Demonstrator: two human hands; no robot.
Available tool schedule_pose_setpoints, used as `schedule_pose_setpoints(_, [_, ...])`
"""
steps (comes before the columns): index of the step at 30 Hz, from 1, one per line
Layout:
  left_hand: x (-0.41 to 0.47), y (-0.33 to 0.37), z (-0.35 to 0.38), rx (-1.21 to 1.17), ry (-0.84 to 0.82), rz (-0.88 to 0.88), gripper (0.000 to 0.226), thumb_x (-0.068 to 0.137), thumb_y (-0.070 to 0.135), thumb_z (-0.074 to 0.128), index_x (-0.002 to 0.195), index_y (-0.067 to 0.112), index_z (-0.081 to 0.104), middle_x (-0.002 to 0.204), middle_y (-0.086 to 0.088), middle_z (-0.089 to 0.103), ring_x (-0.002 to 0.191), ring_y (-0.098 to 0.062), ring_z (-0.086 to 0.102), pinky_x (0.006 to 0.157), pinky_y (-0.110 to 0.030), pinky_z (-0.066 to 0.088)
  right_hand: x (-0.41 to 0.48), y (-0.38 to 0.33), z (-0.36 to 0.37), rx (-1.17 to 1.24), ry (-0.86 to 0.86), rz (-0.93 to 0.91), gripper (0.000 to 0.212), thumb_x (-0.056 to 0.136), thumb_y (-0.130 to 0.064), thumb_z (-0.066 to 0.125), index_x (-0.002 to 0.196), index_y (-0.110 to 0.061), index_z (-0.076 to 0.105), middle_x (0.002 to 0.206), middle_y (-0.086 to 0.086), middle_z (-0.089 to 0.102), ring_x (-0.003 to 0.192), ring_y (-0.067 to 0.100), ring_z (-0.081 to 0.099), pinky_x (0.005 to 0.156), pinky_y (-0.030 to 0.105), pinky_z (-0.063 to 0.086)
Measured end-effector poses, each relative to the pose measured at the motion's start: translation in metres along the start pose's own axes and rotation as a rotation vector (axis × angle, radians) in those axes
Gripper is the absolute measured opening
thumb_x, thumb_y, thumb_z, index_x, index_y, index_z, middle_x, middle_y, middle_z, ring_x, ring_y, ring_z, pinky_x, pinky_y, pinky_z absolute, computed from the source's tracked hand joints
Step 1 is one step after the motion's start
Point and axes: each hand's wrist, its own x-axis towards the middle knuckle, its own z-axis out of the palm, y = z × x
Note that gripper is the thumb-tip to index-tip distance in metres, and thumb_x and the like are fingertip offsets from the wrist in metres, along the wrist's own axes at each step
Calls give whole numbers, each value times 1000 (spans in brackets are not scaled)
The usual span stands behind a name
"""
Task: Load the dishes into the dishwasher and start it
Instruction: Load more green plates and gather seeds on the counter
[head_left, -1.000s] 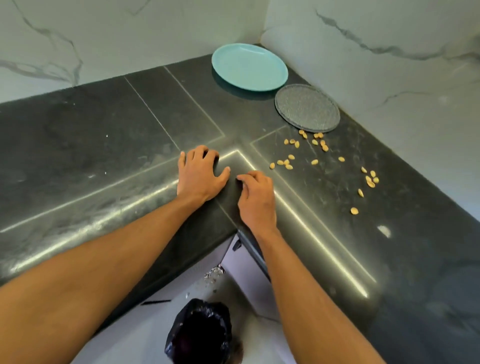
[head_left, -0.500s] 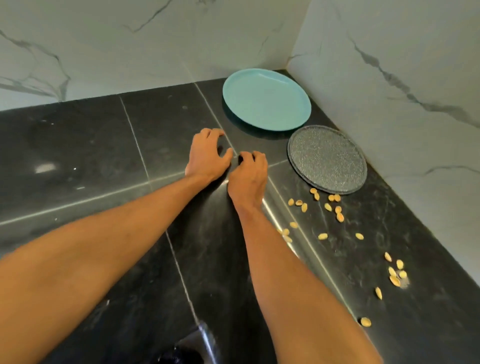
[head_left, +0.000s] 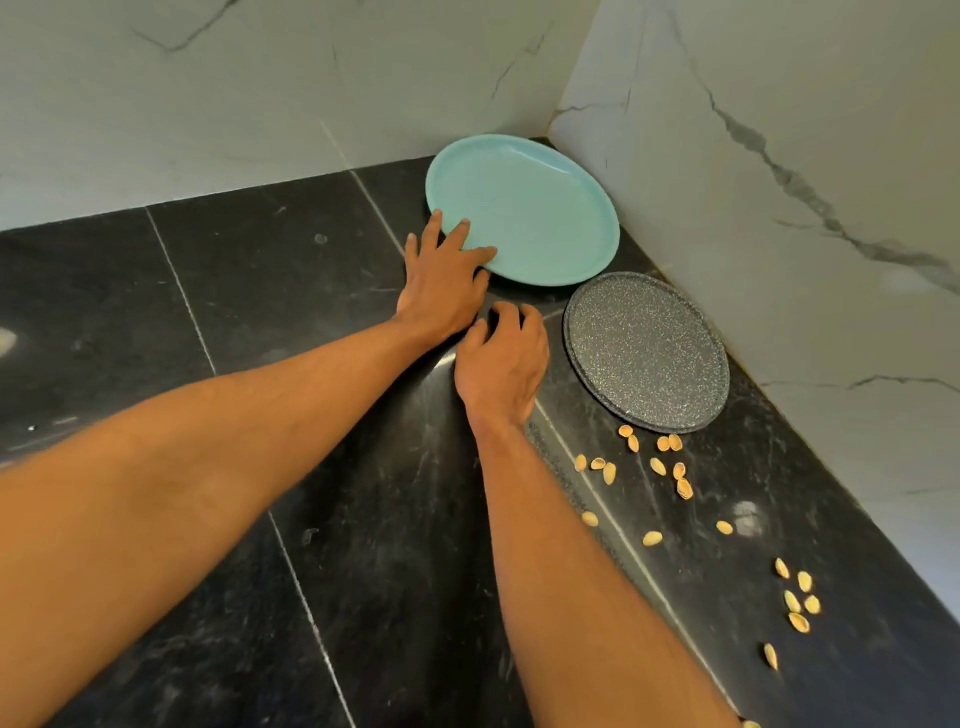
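Left hand (head_left: 441, 288) now reaching, straight fingers on teal plate (head_left: 540, 208), right hand (head_left: 501, 364) loosely curled, holding nothing

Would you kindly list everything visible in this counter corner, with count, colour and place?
turquoise plate: one, turquoise, back corner of the counter
grey plate: one, speckled dark grey, by the right wall, nearer than the turquoise plate
nut shells: about twenty, tan, scattered on the counter near the grey plate
counter: one, black stone
walls: two, white marble, behind and right
left hand: straight fingers on the turquoise plate's near rim
right hand: fingers loosely bent, on the counter, holding nothing
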Motion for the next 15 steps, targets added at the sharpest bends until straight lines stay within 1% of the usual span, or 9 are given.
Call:
schedule_pose_setpoints(2, [0,0,-1,-26,0,1,33,99,30,50,129,30,64,153,-10,40,148,-39,14,117,-64,10,1,-1,-1,-8,8,4,32,92,-24,54,119,-12,66,125,10,59,122,28,53,104,46,42])
schedule_pose_setpoints(4, [-1,0,-3,-53,-6,6,29,96,26,55,120,26,70,144,-9,52,144,-39,26,116,-64,17,2,-2,-5,2,17,2,31,91,-23,56,117,-11,67,121,10,60,118,28,55,102,45,43])
schedule_pose_setpoints(5, [-3,-4,-5,-75,2,20,27,94,23,56,115,22,73,135,-10,60,139,-39,36,114,-62,23,0,-3,-6,13,19,-4,31,90,-23,56,116,-11,67,119,9,60,115,27,56,100,44,44])
schedule_pose_setpoints(7, [-8,-5,-7,-158,55,74,25,88,17,58,105,15,76,111,-7,73,123,-35,54,110,-52,33,1,-2,-10,23,16,-4,31,90,-24,56,115,-10,67,118,8,60,110,26,56,97,42,45])
schedule_pose_setpoints(9, [-23,-6,-18,-221,143,113,23,86,13,59,101,10,77,97,-5,75,110,-33,59,105,-38,37,2,-3,-12,50,-6,14,31,89,-25,57,115,-11,68,120,7,60,110,24,56,97,40,45])
schedule_pose_setpoints(11, [-48,-12,-34,-277,245,144,21,87,13,60,98,7,77,90,-5,75,100,-33,60,96,-25,36,0,-4,-15,93,-34,46,28,90,-23,57,112,-13,69,119,6,60,109,23,58,95,36,46])
schedule_pose_setpoints(13, [-76,-24,-51,-299,353,172,19,88,15,62,96,8,77,88,-5,74,93,-32,62,91,-22,37,-3,-2,-22,149,-44,87,24,89,-22,58,107,-14,72,114,4,63,106,21,60,92,31,44])
schedule_pose_setpoints(15, [-105,-42,-73,-315,443,184,15,89,13,66,97,8,77,91,-6,73,93,-30,64,91,-25,40,-15,-3,-32,232,-31,132,18,90,-22,60,101,-16,73,106,1,66,100,17,61,90,27,45])
